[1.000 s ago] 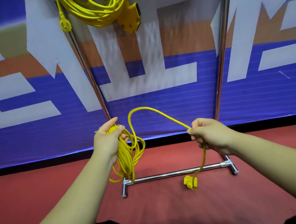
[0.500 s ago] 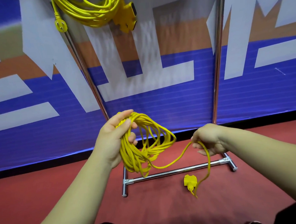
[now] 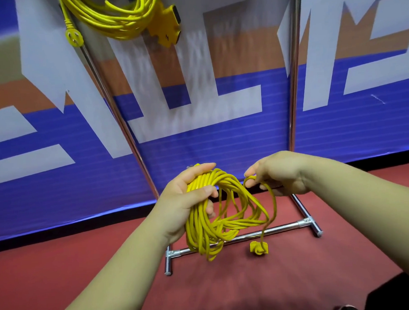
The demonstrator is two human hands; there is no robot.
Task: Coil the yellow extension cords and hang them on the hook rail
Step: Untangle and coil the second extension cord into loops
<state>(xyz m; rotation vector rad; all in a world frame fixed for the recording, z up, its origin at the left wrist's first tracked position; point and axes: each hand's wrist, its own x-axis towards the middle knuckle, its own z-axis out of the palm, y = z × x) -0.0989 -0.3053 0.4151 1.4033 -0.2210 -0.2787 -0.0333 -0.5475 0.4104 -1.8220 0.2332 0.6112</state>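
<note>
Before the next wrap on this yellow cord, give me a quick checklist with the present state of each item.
1. Coil secured: the left hand grips the bunched top of the coil. Ok.
2. Tail controlled: the right hand pinches the tail. Ok.
3. Cord fully wound: the tail and its plug hang loose below the right hand. Not ok.
4. Loops even: they differ in size and some sag lower. Not ok.
5. Free hook: the rail is above the frame. Cannot tell.
6. Other cord: the hung cord dangles coiled at the top. Ok.
</note>
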